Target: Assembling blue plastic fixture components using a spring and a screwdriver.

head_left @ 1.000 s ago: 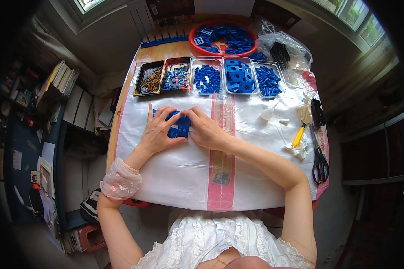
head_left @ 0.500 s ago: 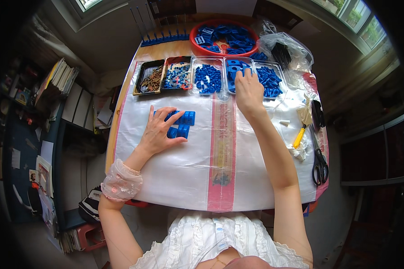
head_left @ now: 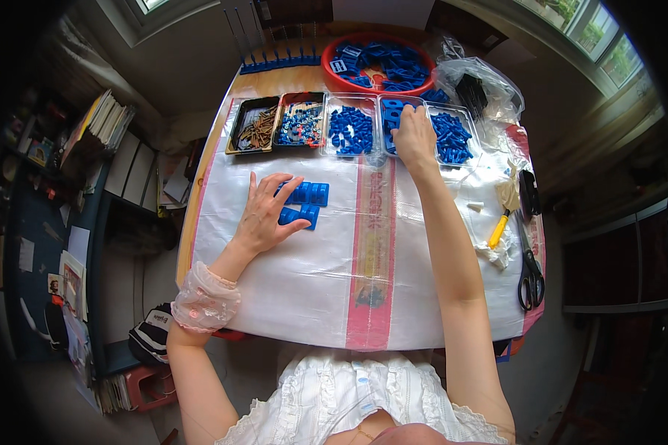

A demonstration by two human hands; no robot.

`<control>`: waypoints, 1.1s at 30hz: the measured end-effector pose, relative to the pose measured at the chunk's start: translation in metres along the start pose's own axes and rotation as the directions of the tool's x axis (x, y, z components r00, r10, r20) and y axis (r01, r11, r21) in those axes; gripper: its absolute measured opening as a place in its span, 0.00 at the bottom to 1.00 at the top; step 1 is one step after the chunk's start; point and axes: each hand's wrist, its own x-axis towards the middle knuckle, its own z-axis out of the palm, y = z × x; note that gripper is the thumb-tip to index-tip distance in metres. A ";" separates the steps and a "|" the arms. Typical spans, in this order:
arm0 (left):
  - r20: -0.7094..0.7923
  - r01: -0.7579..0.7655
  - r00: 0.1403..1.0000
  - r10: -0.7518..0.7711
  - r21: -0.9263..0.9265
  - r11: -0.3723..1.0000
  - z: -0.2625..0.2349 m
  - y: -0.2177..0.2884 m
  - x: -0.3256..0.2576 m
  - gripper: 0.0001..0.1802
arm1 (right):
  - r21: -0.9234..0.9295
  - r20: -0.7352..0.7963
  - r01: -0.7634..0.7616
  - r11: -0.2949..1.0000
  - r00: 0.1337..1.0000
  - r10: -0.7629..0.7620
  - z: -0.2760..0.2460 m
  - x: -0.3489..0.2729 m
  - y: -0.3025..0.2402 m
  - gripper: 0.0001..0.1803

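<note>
My left hand lies with its fingers spread at the left ends of two rows of blue plastic parts, covering some of them. The upper row is longer than the lower row. My right hand reaches into a clear tray of flat blue pieces with holes. Its fingers are bent down and close together; whatever is between the fingertips is hidden.
Beside that tray stand a tray of screws, one of small metal bits, and blue pegs and plugs. Behind are a red basin and a pronged blue rack. Scissors and a yellow-handled tool lie right.
My right hand has shifted slightly within the tray of flat blue pieces, and its fingers have curled down. My left hand stays by the blue rows; the whole view has shifted slightly.
</note>
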 end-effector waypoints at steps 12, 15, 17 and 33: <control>0.003 0.003 1.000 -0.003 -0.026 1.000 0.001 -0.004 -0.002 0.45 | 0.135 -0.011 0.152 0.979 0.988 -0.152 -0.027 0.001 0.001 0.08; 0.000 -0.002 1.000 0.002 -0.031 1.000 0.001 -0.003 0.000 0.44 | 0.108 0.013 0.234 0.966 0.971 -0.237 -0.027 0.004 0.007 0.09; 0.000 -0.006 1.000 0.006 -0.032 0.999 0.002 -0.002 0.000 0.43 | 0.093 0.019 0.282 0.955 0.958 -0.285 -0.027 0.004 0.008 0.11; 0.009 0.002 1.000 -0.002 -0.053 0.999 0.002 -0.004 0.000 0.39 | -0.135 0.383 0.307 0.942 0.893 -0.236 -0.029 0.005 0.000 0.18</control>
